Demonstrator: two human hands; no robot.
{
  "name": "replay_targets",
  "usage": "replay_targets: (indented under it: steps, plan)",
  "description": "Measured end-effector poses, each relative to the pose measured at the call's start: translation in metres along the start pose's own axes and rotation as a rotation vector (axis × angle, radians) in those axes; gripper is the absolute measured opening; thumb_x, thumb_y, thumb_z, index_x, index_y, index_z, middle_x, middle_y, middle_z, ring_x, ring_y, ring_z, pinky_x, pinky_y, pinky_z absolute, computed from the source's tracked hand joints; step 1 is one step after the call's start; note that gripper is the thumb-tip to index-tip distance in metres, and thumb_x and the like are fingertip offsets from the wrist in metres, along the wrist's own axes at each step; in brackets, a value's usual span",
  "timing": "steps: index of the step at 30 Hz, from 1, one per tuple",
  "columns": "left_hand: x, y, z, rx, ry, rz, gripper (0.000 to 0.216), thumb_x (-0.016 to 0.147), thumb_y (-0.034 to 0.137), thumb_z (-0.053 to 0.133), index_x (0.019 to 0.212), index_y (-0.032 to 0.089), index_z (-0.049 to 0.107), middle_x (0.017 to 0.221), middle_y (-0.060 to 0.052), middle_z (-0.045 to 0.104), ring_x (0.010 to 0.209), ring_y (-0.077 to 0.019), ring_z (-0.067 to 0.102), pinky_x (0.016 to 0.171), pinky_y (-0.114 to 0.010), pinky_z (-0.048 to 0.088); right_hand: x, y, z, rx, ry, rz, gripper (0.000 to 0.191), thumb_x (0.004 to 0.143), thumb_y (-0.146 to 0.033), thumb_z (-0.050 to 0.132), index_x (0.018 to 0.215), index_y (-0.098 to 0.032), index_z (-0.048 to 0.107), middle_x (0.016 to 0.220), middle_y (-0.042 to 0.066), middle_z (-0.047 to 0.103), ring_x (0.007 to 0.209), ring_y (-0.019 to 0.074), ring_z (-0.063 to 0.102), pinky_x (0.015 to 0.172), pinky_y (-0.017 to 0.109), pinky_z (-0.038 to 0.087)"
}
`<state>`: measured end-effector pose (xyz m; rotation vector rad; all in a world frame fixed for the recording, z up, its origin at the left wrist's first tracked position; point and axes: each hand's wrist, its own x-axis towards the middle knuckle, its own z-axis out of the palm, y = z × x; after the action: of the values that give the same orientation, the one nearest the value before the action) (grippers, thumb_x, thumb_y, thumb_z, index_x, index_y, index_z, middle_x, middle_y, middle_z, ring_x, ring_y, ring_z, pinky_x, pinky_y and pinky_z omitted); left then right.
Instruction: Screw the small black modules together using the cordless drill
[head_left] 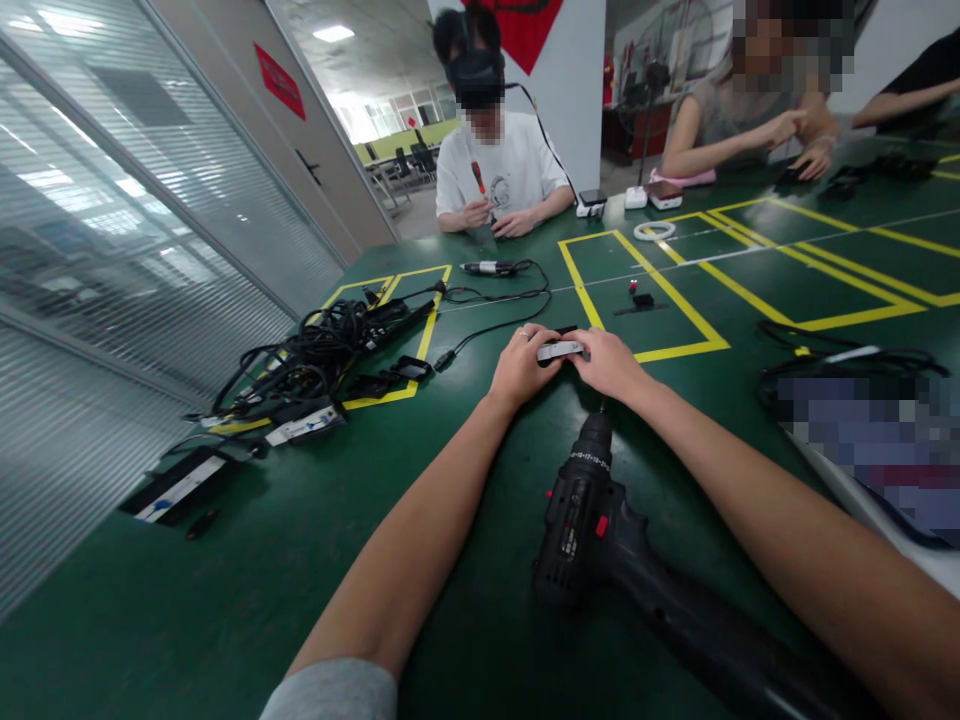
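My left hand and my right hand meet over the table in front of me. Between them they grip a small, flat, silver-grey piece with a dark part behind it; its exact kind is too small to make out. Fingers of both hands are closed on its two ends. Just below my hands lies a black cordless drill with red buttons, its chuck pointing toward my right hand and a thin bit at the tip. Its handle runs under my right forearm.
A tangle of black cables and adapters lies to the left, with a black-and-white box nearer me. A soldering-iron-like tool with a cord lies ahead. Yellow tape marks the green table. Several people sit across; one holds a red screwdriver.
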<state>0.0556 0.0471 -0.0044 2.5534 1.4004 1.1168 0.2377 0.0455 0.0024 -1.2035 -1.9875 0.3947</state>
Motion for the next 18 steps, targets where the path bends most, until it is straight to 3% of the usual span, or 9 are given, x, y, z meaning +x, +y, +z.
replay_targets:
  steps: [5,11,14,18]
  plan:
    - [0.003,-0.006,0.003,-0.159,0.123,-0.156,0.051,0.073,0.03,0.07,0.117,0.021,0.048,0.11,-0.006,0.063,0.101,-0.0201,0.061,0.09,-0.033,0.05,-0.002,-0.01,-0.007,0.032,0.038,-0.039,0.026,0.085,-0.021,0.054,0.108,-0.021,0.065,0.104,0.006,0.067,0.093,0.0222,0.06,0.084,0.031,0.043]
    - [0.007,-0.015,-0.007,-0.113,0.235,-0.287,0.028,0.077,0.034,0.065,0.1,0.019,0.06,0.101,-0.006,0.065,0.096,-0.0208,0.061,0.089,-0.036,0.049,-0.018,-0.009,-0.008,0.023,0.243,0.122,0.033,0.095,-0.035,0.038,0.117,-0.015,0.054,0.1,0.011,0.068,0.086,0.0238,0.062,0.075,0.031,0.044]
    - [0.016,-0.003,-0.04,-0.05,0.276,-0.307,0.026,0.077,0.036,0.063,0.096,0.019,0.063,0.096,-0.006,0.066,0.092,-0.0207,0.06,0.086,-0.035,0.049,-0.019,0.0,-0.005,0.003,0.291,0.207,0.032,0.094,-0.036,0.039,0.112,-0.016,0.056,0.097,0.012,0.069,0.083,0.0254,0.063,0.071,0.032,0.044]
    - [0.02,0.029,-0.108,0.038,0.27,-0.334,0.032,0.083,0.044,0.055,0.098,0.017,0.062,0.09,-0.004,0.066,0.081,-0.0172,0.059,0.078,-0.032,0.048,-0.016,0.007,-0.004,-0.001,0.305,0.284,0.032,0.093,-0.038,0.038,0.108,-0.017,0.057,0.094,0.012,0.07,0.081,0.0249,0.063,0.07,0.032,0.044]
